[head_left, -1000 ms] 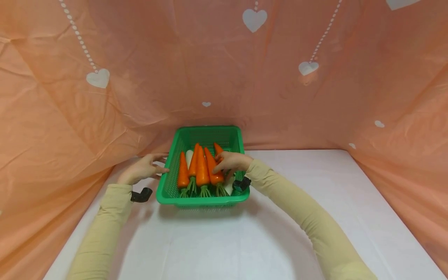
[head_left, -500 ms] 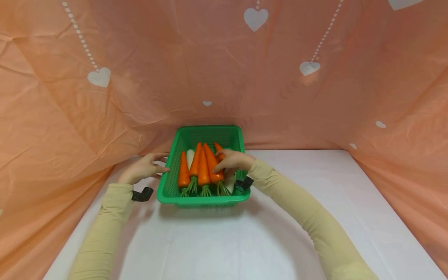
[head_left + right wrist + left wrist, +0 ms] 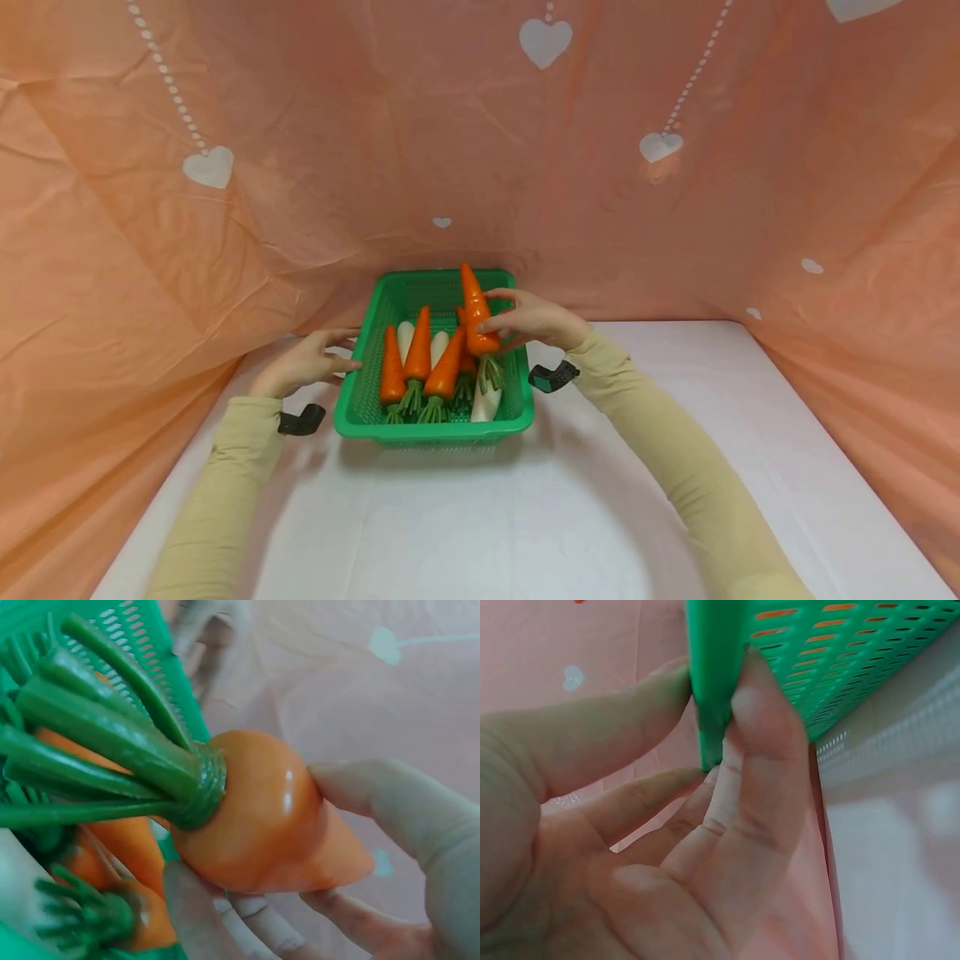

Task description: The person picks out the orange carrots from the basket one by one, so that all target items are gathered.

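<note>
Carrot (image 3: 476, 302) has risen, pinched in right grip (image 3: 538, 320) at its width; left grip (image 3: 298, 364) pinches basket (image 3: 435, 431).

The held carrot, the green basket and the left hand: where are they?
Held carrot (image 3: 259, 821), right wrist view: on its orange body.
Green basket (image 3: 435, 430), head view: on its near rim.
Left hand (image 3: 302, 364), head view: on the hand's middle.

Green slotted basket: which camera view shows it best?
The head view: it takes in nearly the whole green slotted basket, with carrots inside. The left wrist view shows only some rim and side wall, at the left hand; the right wrist view, pieces behind and around the held carrot.
</note>
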A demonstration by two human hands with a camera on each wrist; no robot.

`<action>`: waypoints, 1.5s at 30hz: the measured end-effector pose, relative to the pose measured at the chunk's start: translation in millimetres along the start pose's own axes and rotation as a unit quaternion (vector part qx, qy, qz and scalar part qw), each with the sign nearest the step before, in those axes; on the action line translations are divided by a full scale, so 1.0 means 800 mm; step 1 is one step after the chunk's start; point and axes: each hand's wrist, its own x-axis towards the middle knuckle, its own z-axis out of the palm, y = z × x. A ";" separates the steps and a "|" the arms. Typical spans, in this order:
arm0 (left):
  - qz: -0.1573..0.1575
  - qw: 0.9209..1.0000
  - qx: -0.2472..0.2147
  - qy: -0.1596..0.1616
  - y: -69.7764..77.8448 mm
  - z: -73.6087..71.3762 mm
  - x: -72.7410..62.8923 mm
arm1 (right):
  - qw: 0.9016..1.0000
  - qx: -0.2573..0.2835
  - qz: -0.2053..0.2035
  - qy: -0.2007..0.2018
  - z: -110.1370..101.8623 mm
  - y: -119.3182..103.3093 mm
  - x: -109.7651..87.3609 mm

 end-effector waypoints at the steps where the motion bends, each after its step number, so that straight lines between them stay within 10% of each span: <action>1: -0.001 1.000 0.000 0.001 -0.001 0.000 0.000 | 1.000 0.001 -0.005 0.003 -0.006 0.000 -0.004; 18: 0.003 1.000 0.005 0.005 -0.006 -0.002 0.002 | 0.997 0.016 -0.010 0.076 -0.110 0.063 -0.054; 45: 0.006 1.000 0.010 0.008 -0.008 -0.001 0.001 | 0.992 -0.021 0.065 0.110 -0.089 0.153 -0.028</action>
